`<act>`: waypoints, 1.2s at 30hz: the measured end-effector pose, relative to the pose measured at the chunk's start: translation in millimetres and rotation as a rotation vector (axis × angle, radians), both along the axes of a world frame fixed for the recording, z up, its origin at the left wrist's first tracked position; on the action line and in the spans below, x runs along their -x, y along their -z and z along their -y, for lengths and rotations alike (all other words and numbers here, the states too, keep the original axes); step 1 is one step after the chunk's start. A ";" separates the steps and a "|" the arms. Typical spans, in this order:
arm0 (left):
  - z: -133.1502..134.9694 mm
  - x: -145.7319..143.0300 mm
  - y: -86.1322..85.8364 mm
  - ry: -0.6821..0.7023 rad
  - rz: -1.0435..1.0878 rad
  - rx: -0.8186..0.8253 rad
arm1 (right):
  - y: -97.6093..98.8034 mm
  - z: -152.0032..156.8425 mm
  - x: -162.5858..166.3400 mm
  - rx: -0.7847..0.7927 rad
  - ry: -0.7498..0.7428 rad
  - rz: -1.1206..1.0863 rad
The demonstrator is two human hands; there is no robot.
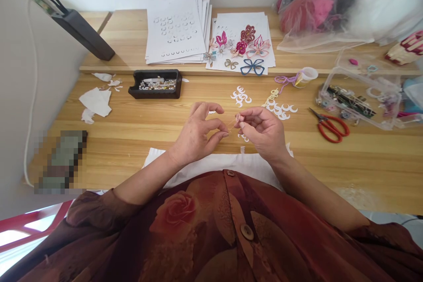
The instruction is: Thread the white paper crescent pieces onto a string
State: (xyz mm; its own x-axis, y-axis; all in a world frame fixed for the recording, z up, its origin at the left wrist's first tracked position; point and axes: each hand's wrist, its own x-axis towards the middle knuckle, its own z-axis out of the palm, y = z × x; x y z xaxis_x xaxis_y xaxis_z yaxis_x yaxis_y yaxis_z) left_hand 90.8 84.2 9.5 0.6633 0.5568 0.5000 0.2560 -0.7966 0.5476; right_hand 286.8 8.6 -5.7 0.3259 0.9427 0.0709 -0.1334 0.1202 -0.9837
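Between the thumb and fingertips of my right hand [266, 134] is a small pink flower-like piece [238, 117]. A thin golden wire or thread [232, 126] runs from it toward my left hand [200, 132], whose thumb and index finger are pinched together at its end. The other fingers of the left hand curve above, apart from the pinch. Both hands hover over the wooden table [158, 123], close to my body. White crescent-shaped cutouts [243, 136] lie beneath and just beyond the hands, with more crescents [280, 109] to the right.
Red-handled pliers [332, 128] and a clear plastic box [360, 92] lie on the right. A black tray [155, 90] holds beads. Finished flower and butterfly pieces [253, 66] rest on paper at the back. A phone [64, 158] and paper scraps [95, 101] are on the left.
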 end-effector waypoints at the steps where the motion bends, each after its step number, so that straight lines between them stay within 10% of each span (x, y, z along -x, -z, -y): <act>1: 0.6 1.1 -1.3 0.023 0.022 0.033 | 0.2 -0.4 -1.3 0.011 0.010 -0.008; 8: 3.4 -1.2 -1.3 0.284 0.418 0.649 | -1.1 -1.2 -1.5 0.146 -0.097 -0.074; 19: 0.5 -12.9 -1.7 0.162 0.668 1.269 | -2.7 -1.9 -1.5 0.215 -0.122 -0.157; 36: 1.3 -18.9 -1.7 0.098 0.723 1.311 | -9.9 -5.8 -6.9 0.376 -0.174 -0.413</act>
